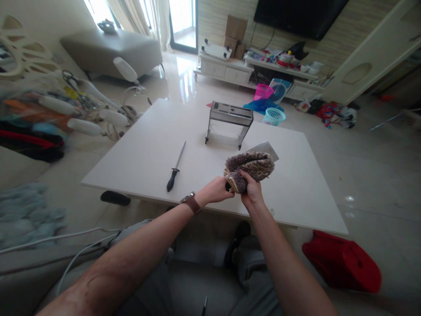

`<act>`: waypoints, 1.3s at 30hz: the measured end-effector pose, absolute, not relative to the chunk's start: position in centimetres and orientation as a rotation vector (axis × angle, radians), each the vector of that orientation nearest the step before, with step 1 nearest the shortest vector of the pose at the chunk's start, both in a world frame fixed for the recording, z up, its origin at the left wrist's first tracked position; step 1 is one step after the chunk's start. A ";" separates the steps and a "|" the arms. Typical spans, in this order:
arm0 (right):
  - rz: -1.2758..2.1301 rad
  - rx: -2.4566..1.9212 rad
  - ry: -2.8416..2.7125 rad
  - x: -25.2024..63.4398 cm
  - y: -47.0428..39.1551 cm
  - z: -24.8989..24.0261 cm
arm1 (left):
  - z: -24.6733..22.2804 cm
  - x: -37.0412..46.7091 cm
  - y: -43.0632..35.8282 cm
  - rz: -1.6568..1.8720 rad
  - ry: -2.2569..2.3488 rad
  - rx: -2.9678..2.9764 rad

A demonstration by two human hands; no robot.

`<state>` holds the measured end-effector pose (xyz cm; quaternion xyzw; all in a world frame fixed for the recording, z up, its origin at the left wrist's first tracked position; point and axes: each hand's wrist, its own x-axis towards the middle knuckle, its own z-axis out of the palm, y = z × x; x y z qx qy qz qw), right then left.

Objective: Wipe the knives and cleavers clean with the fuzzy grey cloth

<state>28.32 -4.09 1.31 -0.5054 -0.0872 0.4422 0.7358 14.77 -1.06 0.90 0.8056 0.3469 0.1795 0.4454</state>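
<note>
- The left hand (pixel 219 189) is closed in a fist around a dark handle (pixel 228 186); only a small black part of it shows beside the fingers.
- The right hand (pixel 252 188) grips a thick, shaggy brown cloth (pixel 253 164), its thumb lying on top and its fingers mostly hidden beneath.
- The cloth is folded over in a bulky bundle above the near part of the white bench (pixel 138 153), right of its middle.
- A broad, flat metal blade (pixel 271 151) juts out past the far right side of the cloth; whether it touches the bench cannot be told.
- A watch (pixel 191 202) with a brown strap sits on the left wrist.
- To the left of the hands, well apart from them, a sharpening steel (pixel 175 170) lies on the bench, its black grip toward the person and its rod pointing away.
- Beyond the cloth, a knife rack (pixel 232 109) with a slotted top and see-through sides stands upright on small dark feet.
- On the floor past the bench are a light blue basket (pixel 274 116) and a pink basket (pixel 263 91), in front of a low white cabinet (pixel 225 71).
- A red object (pixel 342 263) rests on the floor at the right.
</note>
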 end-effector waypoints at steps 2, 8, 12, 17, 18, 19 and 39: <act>0.973 -1.111 -0.187 28.3 -4.2 1.3 | 0.8 14.8 -1.1 0.448 0.852 1.984; 0.979 -1.121 -0.208 28.3 -4.1 0.8 | 0.6 14.7 -1.3 0.458 0.858 1.953; 0.982 -1.132 -0.235 28.2 -4.1 0.6 | 0.8 14.5 -1.2 0.447 0.861 1.955; 0.989 -1.116 -0.220 28.2 -4.2 0.7 | 0.8 14.5 -1.2 0.437 0.862 1.954; 0.989 -1.113 -0.218 28.2 -4.2 0.7 | 0.8 14.5 -1.2 0.440 0.858 1.956; 0.989 -1.112 -0.215 28.2 -4.2 0.8 | 0.8 14.4 -1.2 0.445 0.853 1.957; 0.992 -1.122 -0.200 27.8 -4.3 1.1 | 1.0 14.2 -1.1 0.450 0.819 1.929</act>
